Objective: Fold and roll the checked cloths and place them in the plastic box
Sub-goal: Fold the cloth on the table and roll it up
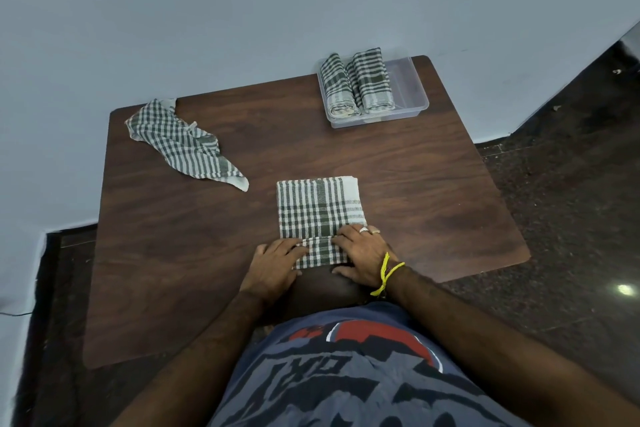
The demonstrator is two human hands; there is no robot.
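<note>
Both hands are down on the near end of the folded green-and-white checked cloth (320, 208) on the dark brown wooden table (207, 253). The left hand (273, 267) and right hand (360, 253) curl their fingers over its first turn, probably to keep the roll tight. Two rolled checked cloths (356, 83) already sit in the clear plastic box (410, 87), and one crumpled checked cloth (180, 142) waits far left, so four total

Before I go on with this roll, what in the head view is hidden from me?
- Near end of the folded cloth: covered by the left hand and right hand; the grip underneath is unseen.
- Floor of the plastic box under the two rolled cloths: hidden.
- Underside of the loose cloth: crumpled.
</note>
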